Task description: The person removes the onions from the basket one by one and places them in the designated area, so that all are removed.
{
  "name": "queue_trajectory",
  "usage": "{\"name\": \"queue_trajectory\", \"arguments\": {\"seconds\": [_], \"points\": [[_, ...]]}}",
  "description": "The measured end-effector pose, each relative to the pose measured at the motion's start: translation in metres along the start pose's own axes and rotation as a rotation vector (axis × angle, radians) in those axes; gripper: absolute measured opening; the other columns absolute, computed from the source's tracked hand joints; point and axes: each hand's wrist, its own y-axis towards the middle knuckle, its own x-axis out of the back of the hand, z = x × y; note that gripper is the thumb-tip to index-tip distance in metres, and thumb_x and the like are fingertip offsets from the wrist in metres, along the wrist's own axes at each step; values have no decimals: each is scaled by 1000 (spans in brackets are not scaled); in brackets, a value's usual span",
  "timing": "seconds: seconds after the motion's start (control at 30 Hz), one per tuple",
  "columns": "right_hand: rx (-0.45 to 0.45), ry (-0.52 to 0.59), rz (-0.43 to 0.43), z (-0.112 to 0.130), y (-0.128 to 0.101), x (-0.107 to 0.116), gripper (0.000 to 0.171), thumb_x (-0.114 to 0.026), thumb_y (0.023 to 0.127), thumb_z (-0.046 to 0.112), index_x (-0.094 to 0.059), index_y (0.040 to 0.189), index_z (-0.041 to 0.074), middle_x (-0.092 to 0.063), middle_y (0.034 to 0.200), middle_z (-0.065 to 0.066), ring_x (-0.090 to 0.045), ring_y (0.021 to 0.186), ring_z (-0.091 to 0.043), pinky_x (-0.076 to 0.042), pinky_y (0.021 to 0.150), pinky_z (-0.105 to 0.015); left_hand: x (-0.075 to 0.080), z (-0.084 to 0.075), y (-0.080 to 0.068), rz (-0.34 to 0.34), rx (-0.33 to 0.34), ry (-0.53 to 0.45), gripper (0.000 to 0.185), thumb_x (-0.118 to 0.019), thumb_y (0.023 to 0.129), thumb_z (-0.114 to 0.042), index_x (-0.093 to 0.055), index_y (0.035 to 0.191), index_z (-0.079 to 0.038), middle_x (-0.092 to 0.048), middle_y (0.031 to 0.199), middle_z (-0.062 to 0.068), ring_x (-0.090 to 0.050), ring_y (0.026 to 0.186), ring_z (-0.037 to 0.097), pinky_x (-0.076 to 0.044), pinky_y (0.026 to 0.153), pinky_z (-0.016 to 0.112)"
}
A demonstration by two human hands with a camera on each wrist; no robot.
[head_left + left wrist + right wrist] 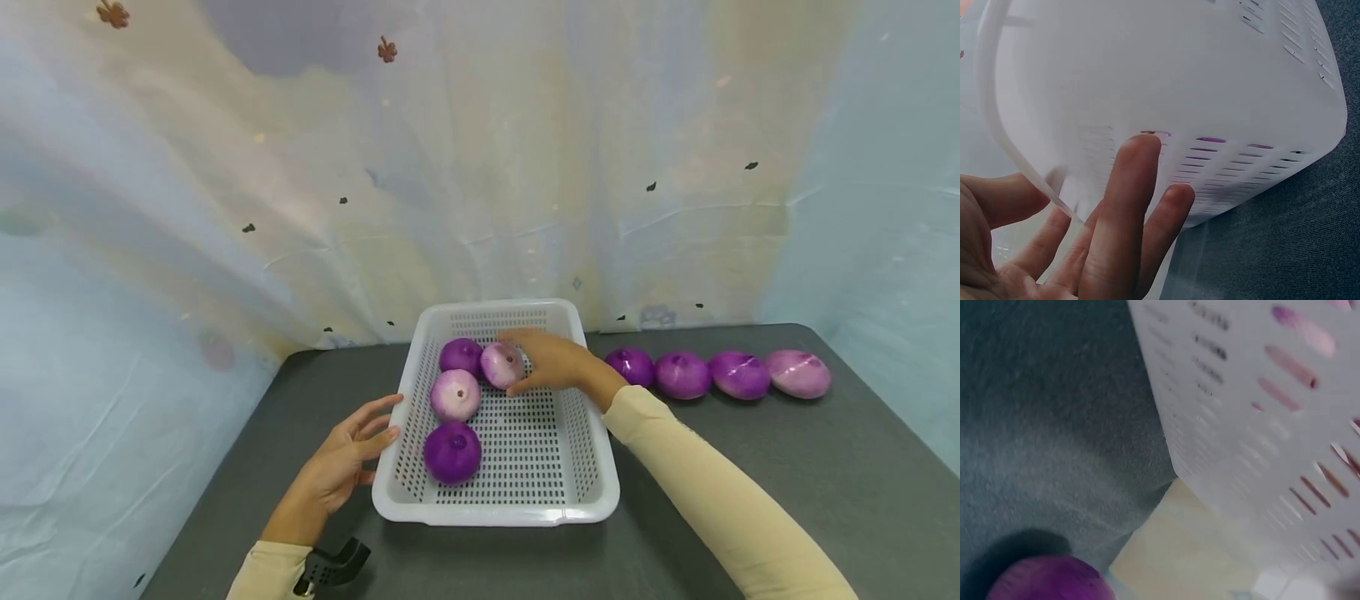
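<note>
A white perforated basket (588,467) sits on the dark grey table (750,442). Inside it lie a purple onion (459,355), a pale onion (454,395) and a dark purple onion (452,452). My right hand (525,363) reaches into the far end and grips another pale purple onion (498,363). My left hand (386,417) is flat, its straight fingers (1138,200) touching the outside of the basket's left wall (1197,81). The right wrist view shows the basket's slotted wall (1260,431) and one onion (1047,578) on the table.
Several purple onions lie in a row on the table right of the basket, from one (632,367) near my right wrist to a pale one (797,372) at the far end. A pale draped cloth (480,167) backs the table.
</note>
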Motion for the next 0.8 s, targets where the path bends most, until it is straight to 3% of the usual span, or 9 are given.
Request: {"name": "queue_trajectory", "arguments": {"seconds": [0.13,0.43,0.8], "points": [[-9,-78,63,1,0,-3,94,-86,76,40,-38,153,16,-44,156,-5,-41,144,-27,-33,118,-49,0,0,-1,-2,1,-2,62,-66,97,-22,-37,152,-22,-45,147,13,-67,108,20,-60,79,48],[-68,-107,118,5,-2,-2,95,-85,76,42,-36,155,25,-35,161,-3,-36,147,-28,-33,118,-52,-1,0,0,-9,1,-3,62,-66,97,-22,-38,152,-22,-43,150,14,-67,108,20,-60,79,49],[-66,-64,134,7,-3,-4,79,-93,67,35,-51,134,29,-59,134,4,-59,122,-18,-48,103,-44,-2,-1,-1,-15,5,-4,63,-66,97,-21,-38,152,-21,-43,150,15,-67,109,21,-59,79,50]]}}
